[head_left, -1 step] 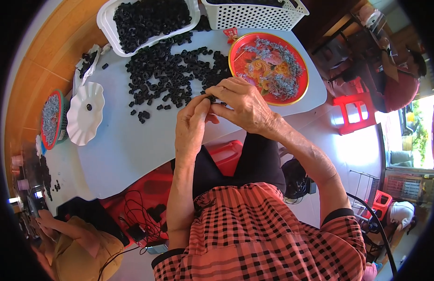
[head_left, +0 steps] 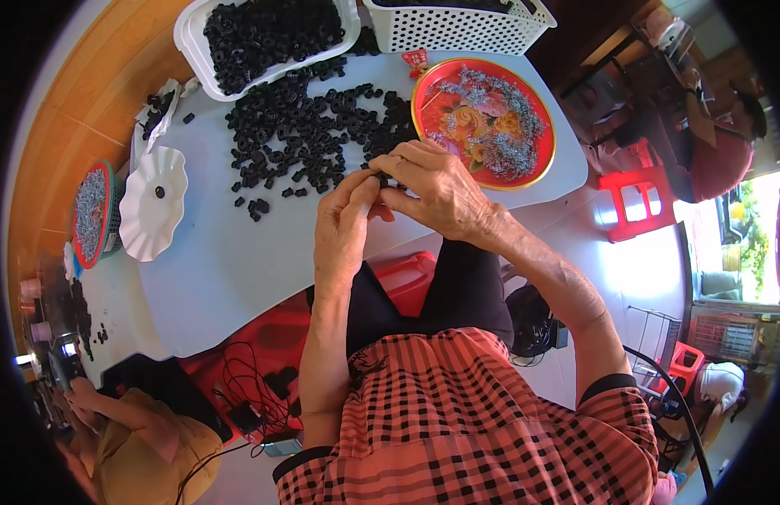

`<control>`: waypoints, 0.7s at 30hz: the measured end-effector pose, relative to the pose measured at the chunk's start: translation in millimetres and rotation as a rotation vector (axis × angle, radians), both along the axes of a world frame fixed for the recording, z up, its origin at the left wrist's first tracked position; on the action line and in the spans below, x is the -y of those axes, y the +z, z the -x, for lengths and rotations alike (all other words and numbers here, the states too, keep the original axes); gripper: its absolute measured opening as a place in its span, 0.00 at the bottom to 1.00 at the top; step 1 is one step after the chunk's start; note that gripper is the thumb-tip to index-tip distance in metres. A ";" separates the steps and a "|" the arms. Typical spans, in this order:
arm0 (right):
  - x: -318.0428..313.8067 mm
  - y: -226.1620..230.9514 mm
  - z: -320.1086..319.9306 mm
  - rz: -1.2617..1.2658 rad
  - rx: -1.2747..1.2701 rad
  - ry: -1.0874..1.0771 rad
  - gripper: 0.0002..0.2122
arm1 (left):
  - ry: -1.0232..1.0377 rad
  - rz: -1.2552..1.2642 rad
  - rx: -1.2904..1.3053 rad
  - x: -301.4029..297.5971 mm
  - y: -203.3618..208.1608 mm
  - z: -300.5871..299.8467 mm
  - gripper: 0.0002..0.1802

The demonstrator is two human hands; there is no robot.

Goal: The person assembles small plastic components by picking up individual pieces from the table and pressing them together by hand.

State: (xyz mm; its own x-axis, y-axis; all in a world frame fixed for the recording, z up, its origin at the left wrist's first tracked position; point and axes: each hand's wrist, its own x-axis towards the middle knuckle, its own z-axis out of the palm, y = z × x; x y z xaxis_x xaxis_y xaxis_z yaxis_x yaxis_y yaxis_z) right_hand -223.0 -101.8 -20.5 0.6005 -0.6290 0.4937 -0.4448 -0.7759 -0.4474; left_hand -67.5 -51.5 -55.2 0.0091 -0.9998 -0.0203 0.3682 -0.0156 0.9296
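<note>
My left hand [head_left: 343, 223] and my right hand [head_left: 438, 187] meet at the fingertips above the near edge of the table. Both are closed in a pinch around a small black part [head_left: 383, 178], mostly covered by the fingers. Just beyond them spreads a loose heap of similar small black parts [head_left: 276, 135]. To the right of my right hand lies a round red tray [head_left: 425, 84] with a gold rim and a flower pattern, holding many small silvery pieces [head_left: 509, 151].
At the back stand a white tub [head_left: 188, 38] and a white perforated basket [head_left: 457, 32], both with black parts. A wavy white dish [head_left: 142, 215] holds one black piece. Left of it is a red-rimmed basket [head_left: 116, 206] of silvery pieces. A co-worker [head_left: 154, 446] sits at lower left.
</note>
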 end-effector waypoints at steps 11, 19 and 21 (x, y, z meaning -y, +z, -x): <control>-1.1 -3.6 -10.6 0.012 0.059 -0.078 0.19 | -0.009 -0.086 -0.334 1.4 -3.0 5.1 0.16; -0.3 -0.1 -1.4 -0.254 0.076 0.021 0.22 | -0.087 -0.114 -0.223 -2.3 3.7 -1.0 0.15; 1.8 -3.8 -1.2 -0.217 0.079 0.036 0.22 | -0.067 -0.096 -0.225 -2.0 3.3 0.1 0.15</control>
